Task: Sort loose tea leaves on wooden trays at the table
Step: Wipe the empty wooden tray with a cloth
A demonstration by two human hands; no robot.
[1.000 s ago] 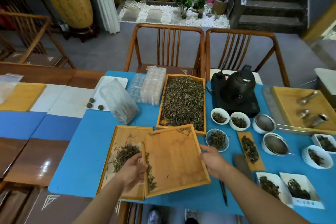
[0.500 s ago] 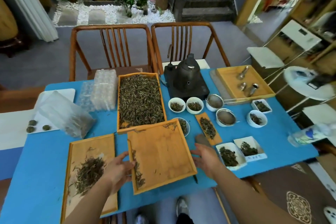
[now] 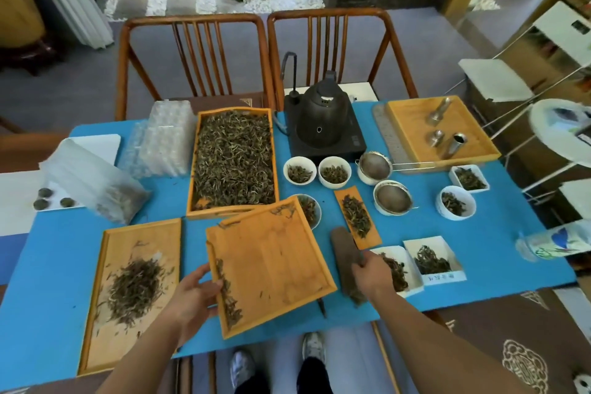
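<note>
Loose dark tea leaves (image 3: 227,294) along left edge of square wooden tray (image 3: 271,269); left hand (image 3: 195,294) fingers clamped on that edge. Right hand (image 3: 372,275) fingers closed around dark brown flat brush (image 3: 343,253).

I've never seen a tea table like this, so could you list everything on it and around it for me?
Tablecloth: one, blue, under everything.
Wooden trays: four, tan; full tray centre back, near-empty tray at front centre, tray with small pile front left, tool tray back right.
Kettle: one, black, on black base.
Round cups of leaves: four, white, centre and right.
Strainers: two, metal, right of centre.
Square dishes: three, white, right.
Small board with leaves: one, tan.
Clear plastic bag: one, left.
Chairs: two, brown, behind.
Left hand: grips near-empty tray.
Right hand: holds dark brush.
</note>
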